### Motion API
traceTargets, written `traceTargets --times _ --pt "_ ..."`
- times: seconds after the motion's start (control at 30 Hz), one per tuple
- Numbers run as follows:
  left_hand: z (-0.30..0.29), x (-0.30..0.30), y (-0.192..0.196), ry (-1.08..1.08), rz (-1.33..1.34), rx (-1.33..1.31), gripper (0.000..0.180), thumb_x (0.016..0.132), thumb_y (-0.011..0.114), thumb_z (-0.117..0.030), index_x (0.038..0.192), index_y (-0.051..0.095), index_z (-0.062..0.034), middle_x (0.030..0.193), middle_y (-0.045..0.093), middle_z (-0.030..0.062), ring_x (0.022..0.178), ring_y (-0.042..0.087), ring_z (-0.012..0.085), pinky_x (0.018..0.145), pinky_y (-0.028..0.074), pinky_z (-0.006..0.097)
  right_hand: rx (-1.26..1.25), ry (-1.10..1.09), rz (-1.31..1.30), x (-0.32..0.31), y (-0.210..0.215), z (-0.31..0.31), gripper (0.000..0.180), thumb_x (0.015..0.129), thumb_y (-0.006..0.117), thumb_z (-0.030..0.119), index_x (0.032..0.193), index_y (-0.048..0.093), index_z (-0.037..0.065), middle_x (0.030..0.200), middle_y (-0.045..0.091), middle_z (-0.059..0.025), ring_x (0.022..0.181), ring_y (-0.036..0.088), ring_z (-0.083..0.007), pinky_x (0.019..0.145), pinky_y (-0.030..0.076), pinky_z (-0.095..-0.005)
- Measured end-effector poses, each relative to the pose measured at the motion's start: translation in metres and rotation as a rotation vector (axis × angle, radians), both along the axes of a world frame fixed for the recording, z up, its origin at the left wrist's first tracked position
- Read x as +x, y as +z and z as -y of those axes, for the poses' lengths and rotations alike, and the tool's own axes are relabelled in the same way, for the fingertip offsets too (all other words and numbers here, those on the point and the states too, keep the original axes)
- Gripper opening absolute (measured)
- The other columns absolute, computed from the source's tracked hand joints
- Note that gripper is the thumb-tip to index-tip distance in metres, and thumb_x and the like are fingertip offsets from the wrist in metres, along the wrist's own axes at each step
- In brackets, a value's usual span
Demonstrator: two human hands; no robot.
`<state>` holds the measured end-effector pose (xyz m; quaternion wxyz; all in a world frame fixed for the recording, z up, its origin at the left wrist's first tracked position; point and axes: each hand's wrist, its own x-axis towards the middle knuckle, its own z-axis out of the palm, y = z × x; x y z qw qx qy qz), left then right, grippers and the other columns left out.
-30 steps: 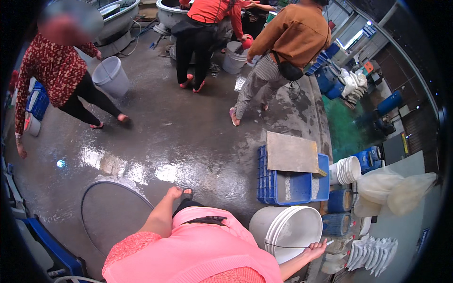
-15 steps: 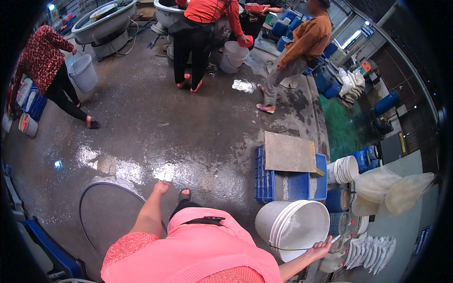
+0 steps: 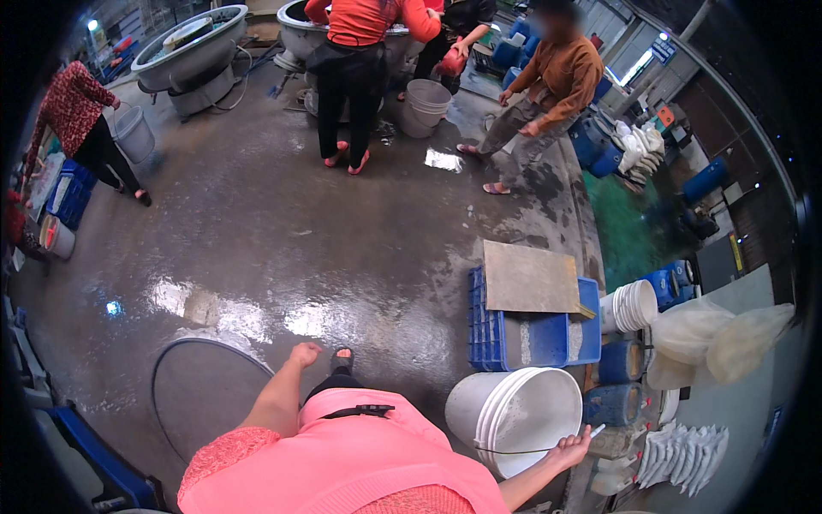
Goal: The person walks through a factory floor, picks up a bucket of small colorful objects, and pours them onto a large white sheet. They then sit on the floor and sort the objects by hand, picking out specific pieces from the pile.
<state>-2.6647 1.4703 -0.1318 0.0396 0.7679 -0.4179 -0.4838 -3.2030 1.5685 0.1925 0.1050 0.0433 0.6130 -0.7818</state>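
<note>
The right hand (image 3: 572,445) is hemmed in: a stack of white buckets (image 3: 522,415) is touched at its handle on the inner side, and blue jars (image 3: 612,403) and stacked white lids (image 3: 685,450) are crowded just beyond it. Ahead, passage is blocked by a blue crate (image 3: 531,334) with a board (image 3: 529,278) laid on top, and by stacked bowls (image 3: 632,306) and bags (image 3: 719,334) to the right. More room is left around the left hand (image 3: 304,353): wet floor (image 3: 325,240) lies open ahead, up to the people (image 3: 548,94) standing well apart. Low on the left, a blue frame (image 3: 94,463) is found.
</note>
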Motion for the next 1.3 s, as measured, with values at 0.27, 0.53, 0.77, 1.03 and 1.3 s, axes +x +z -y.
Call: traceTargets --times 0.27,0.53,0.77,1.03,1.3 --pt "-0.017 0.034 0.017 0.016 0.063 -0.076 0.023 0.078 0.048 -0.025 0.092 0.066 -0.0209 0.101 0.06 0.009 0.097 0.055 0.0239 0.087 0.042 0.032 0.06 0.066 0.092 0.011 -0.035 0.006 0.017 0.082 0.05 0.017 0.087 0.061 0.005 0.046 0.02 0.0088 0.036 0.016 -0.0018 0.032 0.011 -0.0208" --pt "-0.037 0.02 0.039 0.106 0.043 -0.022 0.021 0.078 0.05 -0.025 0.091 0.066 -0.0222 0.098 0.062 0.0087 0.092 0.058 0.0222 0.084 0.043 0.03 0.076 0.124 0.134 0.011 -0.052 0.013 0.015 0.082 0.051 0.017 0.089 0.059 0.006 0.047 0.02 0.0088 0.036 0.017 -0.0024 0.032 0.012 -0.0209" --pt "-0.069 0.013 0.035 0.139 0.072 -0.021 0.022 0.078 0.05 -0.025 0.092 0.066 -0.0215 0.099 0.061 0.0097 0.095 0.057 0.0228 0.085 0.043 0.031 0.078 0.181 0.126 0.01 -0.046 0.027 0.014 0.082 0.052 0.015 0.086 0.06 0.006 0.047 0.021 0.0089 0.036 0.016 -0.0027 0.033 0.011 -0.0218" --pt "-0.073 0.008 0.034 0.168 0.063 0.002 0.023 0.077 0.05 -0.026 0.092 0.066 -0.0179 0.099 0.061 0.0119 0.096 0.056 0.0245 0.085 0.042 0.032 0.072 0.214 0.096 0.011 -0.039 0.036 0.019 0.082 0.049 0.015 0.093 0.059 0.004 0.047 0.019 0.0088 0.037 0.015 -0.0029 0.035 0.012 -0.0212" --pt "-0.042 0.004 0.032 0.14 0.083 -0.037 0.026 0.076 0.053 -0.029 0.095 0.064 -0.0146 0.098 0.061 0.0128 0.095 0.056 0.0263 0.085 0.043 0.033 0.04 0.211 0.117 0.003 -0.043 0.029 0.023 0.083 0.047 0.015 0.099 0.057 0.003 0.048 0.019 0.0083 0.038 0.017 -0.0027 0.035 0.013 -0.0206"
